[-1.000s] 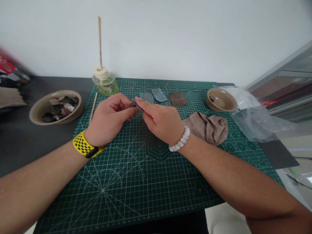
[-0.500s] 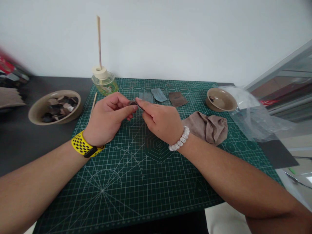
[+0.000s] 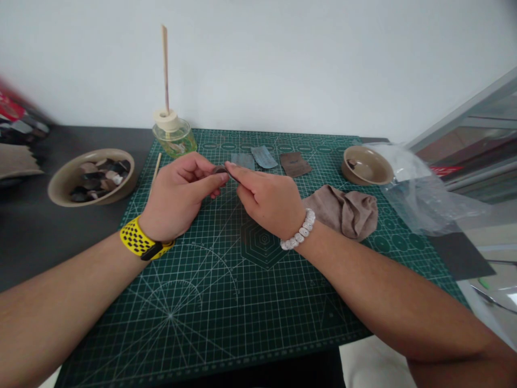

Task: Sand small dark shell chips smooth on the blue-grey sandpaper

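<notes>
My left hand (image 3: 177, 188), with a yellow watch band at the wrist, pinches a small dark piece (image 3: 220, 170) between thumb and fingers. Against it presses my right hand (image 3: 269, 196), its index finger stretched along a thin dark strip (image 3: 233, 178) that looks like folded sandpaper. Most of the strip is hidden under the fingers. Both hands meet above the green cutting mat (image 3: 202, 323). Just behind them lie two grey-blue sandpaper pieces (image 3: 264, 157) and a brown sandpaper square (image 3: 296, 164).
At left stands a tan bowl (image 3: 58, 188) of dark and brown chunks; at right, a smaller bowl (image 3: 377, 175) holds a little dark piece. A crumpled brown cloth (image 3: 347, 213), clear plastic bag (image 3: 428, 199), glass diffuser bottle (image 3: 175, 137) and thin stick (image 3: 155, 172) lie around.
Both hands keep nearly the same position and grip. The whole view has shifted very slightly.
</notes>
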The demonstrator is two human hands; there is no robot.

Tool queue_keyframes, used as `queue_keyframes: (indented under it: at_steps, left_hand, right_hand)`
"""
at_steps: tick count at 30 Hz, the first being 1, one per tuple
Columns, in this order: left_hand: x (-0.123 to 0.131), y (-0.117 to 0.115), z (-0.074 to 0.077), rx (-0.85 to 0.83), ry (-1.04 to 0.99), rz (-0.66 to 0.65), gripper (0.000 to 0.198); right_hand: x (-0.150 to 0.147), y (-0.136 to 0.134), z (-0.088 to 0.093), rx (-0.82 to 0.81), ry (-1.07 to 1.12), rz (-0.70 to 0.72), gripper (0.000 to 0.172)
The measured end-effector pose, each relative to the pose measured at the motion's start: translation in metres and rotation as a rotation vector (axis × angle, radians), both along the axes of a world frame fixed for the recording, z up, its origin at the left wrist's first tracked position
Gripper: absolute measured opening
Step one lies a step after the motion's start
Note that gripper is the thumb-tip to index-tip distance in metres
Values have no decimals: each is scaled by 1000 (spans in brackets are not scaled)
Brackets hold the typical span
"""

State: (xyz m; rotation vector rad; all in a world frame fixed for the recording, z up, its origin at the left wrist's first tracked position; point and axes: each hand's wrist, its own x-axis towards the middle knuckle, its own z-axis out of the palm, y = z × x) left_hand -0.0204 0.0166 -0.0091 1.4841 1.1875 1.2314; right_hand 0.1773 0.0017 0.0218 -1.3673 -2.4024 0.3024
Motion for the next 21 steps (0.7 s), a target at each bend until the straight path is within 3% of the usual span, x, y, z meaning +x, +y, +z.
queue_keyframes:
  at_steps: [12,17,21]
  left_hand:
    - [2,3,1,19,-27,28,31]
    - [2,3,1,-5,-9,-5,26]
    - [0,6,-2,54,-92,44,26]
  right_hand:
    - [-2,-1,-1,-6,-19,-88,57]
    - [-2,-2,-2,-11,-11,-27,59]
    - [-2,0,-3,-23,-1,-34,57]
